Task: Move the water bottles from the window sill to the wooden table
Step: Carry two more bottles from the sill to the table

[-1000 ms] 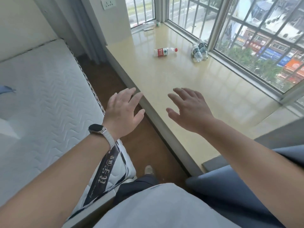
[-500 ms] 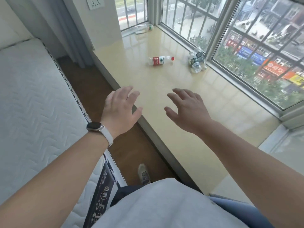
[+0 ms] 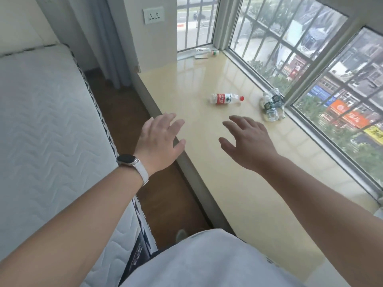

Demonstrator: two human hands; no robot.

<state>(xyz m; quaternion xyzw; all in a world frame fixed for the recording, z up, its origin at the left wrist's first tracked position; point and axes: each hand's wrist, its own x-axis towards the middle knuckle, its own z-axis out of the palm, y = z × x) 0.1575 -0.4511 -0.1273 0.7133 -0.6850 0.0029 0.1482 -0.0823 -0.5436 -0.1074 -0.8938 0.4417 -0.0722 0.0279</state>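
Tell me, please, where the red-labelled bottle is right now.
In the head view the red-labelled bottle lies on its side on the window sill, mid-depth, beyond the open right hand and left of the clear bottles by the window.

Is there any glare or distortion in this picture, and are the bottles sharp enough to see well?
Head view: daylight from the window puts pale glare on the glossy window sill, strongest near the far corner; wide-angle bending curves the window frame and mattress; the red-label bottle is fairly sharp, the clear bottles by the glass blend together; both arms are soft at the picture's bottom edge.
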